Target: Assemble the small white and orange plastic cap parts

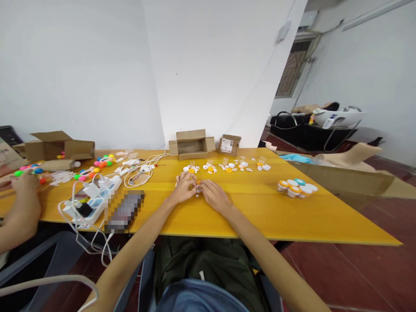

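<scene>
My left hand (186, 190) and my right hand (214, 195) meet over the yellow table, their fingers closed in pinches. Between the fingertips shows a small white and orange piece (198, 188), mostly covered, so its kind is unclear. A tiny white bit (196, 196) lies just below the fingertips. Beyond my hands runs a row of small clusters: orange rings (229, 170), white discs (231, 165), little printed white pieces and clear cups (225, 161). To the right stands a group of small clear jars (293, 191) with orange, white and teal lids.
An open cardboard box (192, 149) and a smaller box (229, 145) stand by the wall. On the left lie a power strip (105, 199), a phone (125, 212), white cables (143, 171) and colourful ball rings (104, 161). Another person's hand (26, 184) works at far left.
</scene>
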Motion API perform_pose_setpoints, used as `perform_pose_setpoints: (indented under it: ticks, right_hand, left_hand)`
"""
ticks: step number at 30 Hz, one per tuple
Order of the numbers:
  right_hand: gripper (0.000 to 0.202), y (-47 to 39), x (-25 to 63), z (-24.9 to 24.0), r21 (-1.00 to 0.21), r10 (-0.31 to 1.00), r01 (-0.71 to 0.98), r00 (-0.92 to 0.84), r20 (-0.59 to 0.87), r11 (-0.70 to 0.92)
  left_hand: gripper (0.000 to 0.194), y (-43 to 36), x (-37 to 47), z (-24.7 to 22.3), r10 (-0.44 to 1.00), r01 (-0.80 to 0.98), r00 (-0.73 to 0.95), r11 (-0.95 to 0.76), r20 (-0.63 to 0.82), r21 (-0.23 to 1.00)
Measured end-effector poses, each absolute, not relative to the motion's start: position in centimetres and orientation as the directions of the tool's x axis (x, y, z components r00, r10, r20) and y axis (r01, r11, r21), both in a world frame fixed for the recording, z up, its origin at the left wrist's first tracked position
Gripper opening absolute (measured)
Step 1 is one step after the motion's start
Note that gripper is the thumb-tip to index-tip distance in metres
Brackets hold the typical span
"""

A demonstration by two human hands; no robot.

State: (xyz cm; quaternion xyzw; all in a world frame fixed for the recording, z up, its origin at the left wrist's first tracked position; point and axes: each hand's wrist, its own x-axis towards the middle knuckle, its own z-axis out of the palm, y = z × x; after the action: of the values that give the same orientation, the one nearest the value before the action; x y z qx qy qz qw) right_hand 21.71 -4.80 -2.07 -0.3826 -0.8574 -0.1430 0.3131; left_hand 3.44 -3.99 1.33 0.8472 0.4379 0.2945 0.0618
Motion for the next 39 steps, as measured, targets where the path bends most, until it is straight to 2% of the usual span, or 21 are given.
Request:
perform_pose_setpoints:
  ticks: [7, 14, 28, 39]
  right_hand:
    - [0.028, -4.7, 21.6, -2.2, 0.035, 0.583, 0.760, -0.526, 0.620, 0.648]
    - [0.031, -4.7, 21.6, -2.2, -0.071, 0.648, 0.781, -0.460, 0.607, 0.620]
    - [0.026, -4.0, 22.4, -3.3, -0.131, 0.721, 0.860, -0.320, 0.615, 0.494]
    - [0.026, -4.3, 22.6, -2.3, -0.208, 0.698, 0.832, -0.265, 0.665, 0.514]
  left_hand:
    - [0.021, -4.1, 3.5, 1.4, 0.792, 0.724, 0.429, -0.589, 0.433, 0.360]
    - [0.021, -3.9, 3.4, 1.3, 0.781, 0.727, 0.424, -0.595, 0.459, 0.342]
    - [0.017, -3.6, 3.2, 1.1, 0.779, 0.744, 0.407, -0.586, 0.477, 0.322]
    - [0.018, -3.8, 3.3, 1.3, 0.796, 0.752, 0.396, -0.568, 0.458, 0.336]
